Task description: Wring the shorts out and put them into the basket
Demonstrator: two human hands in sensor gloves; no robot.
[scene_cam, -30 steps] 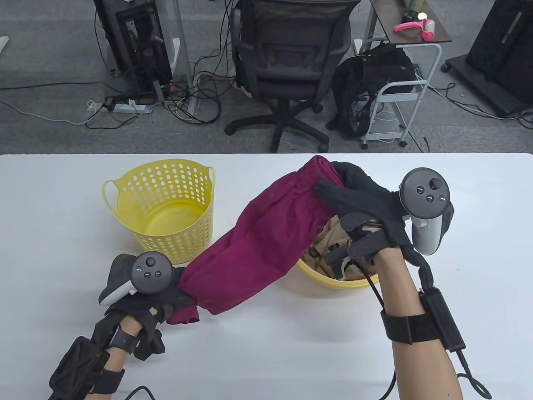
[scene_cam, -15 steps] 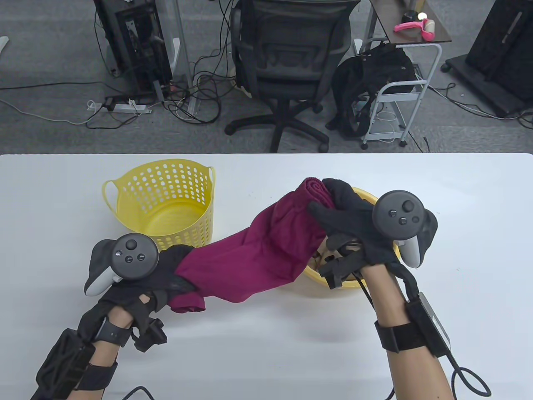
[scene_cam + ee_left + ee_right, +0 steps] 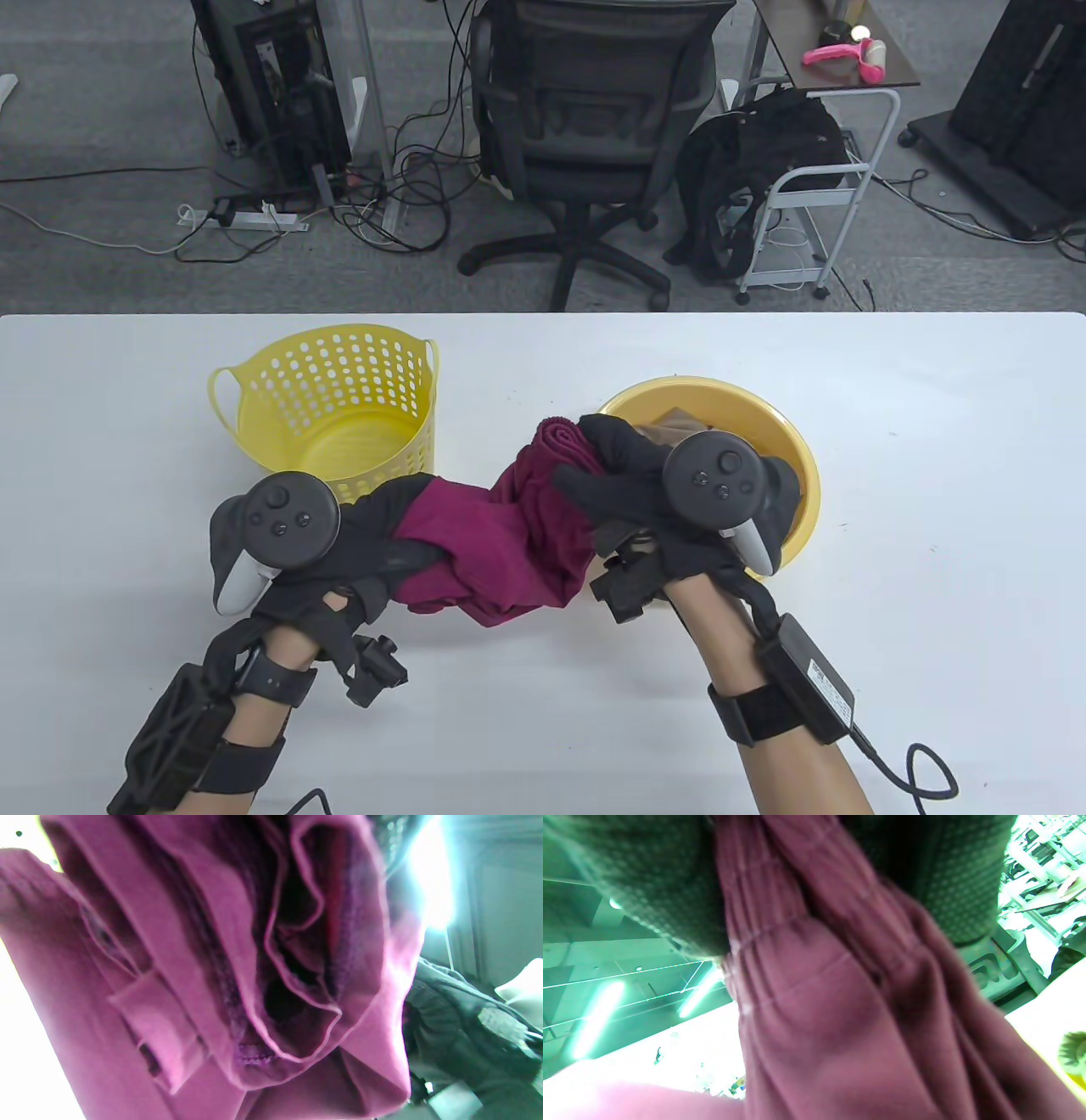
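Note:
The magenta shorts [image 3: 509,535] hang bunched between my two hands, just above the white table [image 3: 543,722]. My left hand [image 3: 373,543] grips their lower end, and a fold sticks out below its fingers. My right hand [image 3: 607,480] grips the rolled waistband end by the rim of the yellow basin [image 3: 802,475]. The empty yellow perforated basket [image 3: 339,416] stands behind my left hand. Magenta folds of the shorts [image 3: 220,984] fill the left wrist view. In the right wrist view my gloved fingers [image 3: 661,891] clamp the shorts [image 3: 831,1005].
A brown cloth [image 3: 679,420] lies inside the basin. Beyond the table's far edge stand an office chair [image 3: 585,127], a computer tower [image 3: 271,93] with cables, a black backpack [image 3: 755,178] and a small trolley [image 3: 840,127].
Both hands have come closer together and lower. The right hand moved down and left from above the basin, the left moved up and right. The stretched shorts are now bunched and slack.

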